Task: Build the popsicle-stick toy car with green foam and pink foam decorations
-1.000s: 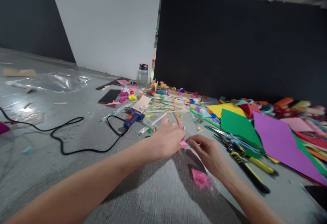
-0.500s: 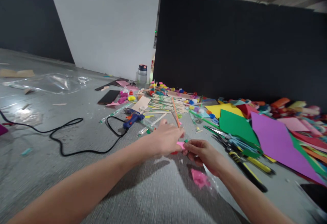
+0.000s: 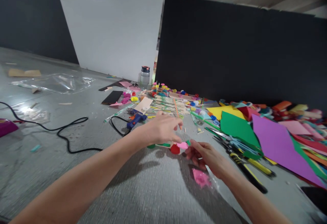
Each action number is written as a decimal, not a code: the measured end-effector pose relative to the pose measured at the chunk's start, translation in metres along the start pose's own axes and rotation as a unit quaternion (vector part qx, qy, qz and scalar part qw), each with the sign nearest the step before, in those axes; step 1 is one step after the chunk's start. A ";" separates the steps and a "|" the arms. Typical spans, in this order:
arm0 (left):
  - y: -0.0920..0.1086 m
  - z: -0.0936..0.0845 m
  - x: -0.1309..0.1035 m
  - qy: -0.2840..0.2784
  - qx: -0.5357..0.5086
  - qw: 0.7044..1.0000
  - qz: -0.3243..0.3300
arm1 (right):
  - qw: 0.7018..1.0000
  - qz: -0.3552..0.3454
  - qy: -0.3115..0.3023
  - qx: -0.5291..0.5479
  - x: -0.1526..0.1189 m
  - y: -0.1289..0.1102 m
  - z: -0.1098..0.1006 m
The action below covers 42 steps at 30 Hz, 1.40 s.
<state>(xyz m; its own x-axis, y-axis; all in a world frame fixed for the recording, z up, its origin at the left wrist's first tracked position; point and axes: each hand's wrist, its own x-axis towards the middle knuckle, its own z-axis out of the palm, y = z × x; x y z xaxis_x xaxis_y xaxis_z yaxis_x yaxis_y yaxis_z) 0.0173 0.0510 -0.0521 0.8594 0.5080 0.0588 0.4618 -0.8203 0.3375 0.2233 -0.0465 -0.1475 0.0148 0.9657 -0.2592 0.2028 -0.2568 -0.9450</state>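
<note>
My left hand (image 3: 163, 128) hovers over a small craft piece, its thumb and fingers apart with nothing between them. Below its fingertips lie a pink piece (image 3: 182, 145) and a red round piece (image 3: 175, 149). My right hand (image 3: 203, 154) has its fingers curled, the thumb and index fingertip pinching at the pink piece's right edge. A bit of green (image 3: 188, 142) shows beside those fingertips. Under my left wrist a green strip (image 3: 163, 145) is partly hidden. A clear bag with pink pieces (image 3: 201, 178) lies just below my right hand.
A blue glue gun (image 3: 136, 119) with a black cord lies left of my hands. Wooden sticks (image 3: 168, 105) are heaped ahead. Scissors (image 3: 240, 144), yellow-black pliers (image 3: 245, 169) and coloured sheets (image 3: 278, 142) lie to the right. A bottle (image 3: 145, 76) stands behind.
My left hand has lifted off the pink piece and its fingers have spread, showing more of the pink and red pieces. My right hand stays beside them. The view has shifted slightly.
</note>
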 end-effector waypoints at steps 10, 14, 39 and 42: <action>-0.017 -0.004 -0.014 0.042 0.098 0.994 -0.016 | 0.992 -0.092 -0.036 -0.078 -0.007 -0.005 0.004; -0.014 0.001 -0.033 0.091 0.099 0.990 -0.030 | 0.986 -0.107 -0.058 -0.112 -0.025 -0.008 0.015; 0.078 0.124 -0.131 0.129 -0.096 0.965 -0.205 | 0.911 -0.227 -0.057 -0.340 -0.070 -0.011 0.050; 0.078 0.124 -0.132 0.130 -0.056 0.967 -0.212 | 0.918 -0.214 -0.070 -0.326 -0.073 -0.009 0.054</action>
<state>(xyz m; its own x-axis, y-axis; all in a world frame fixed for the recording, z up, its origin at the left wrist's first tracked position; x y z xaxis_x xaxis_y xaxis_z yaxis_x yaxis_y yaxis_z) -0.0328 -0.1120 -0.1501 0.5065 0.8535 0.1226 0.7210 -0.4973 0.4825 0.1672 -0.1172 -0.1307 -0.3197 0.9466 0.0420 0.7045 0.2671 -0.6576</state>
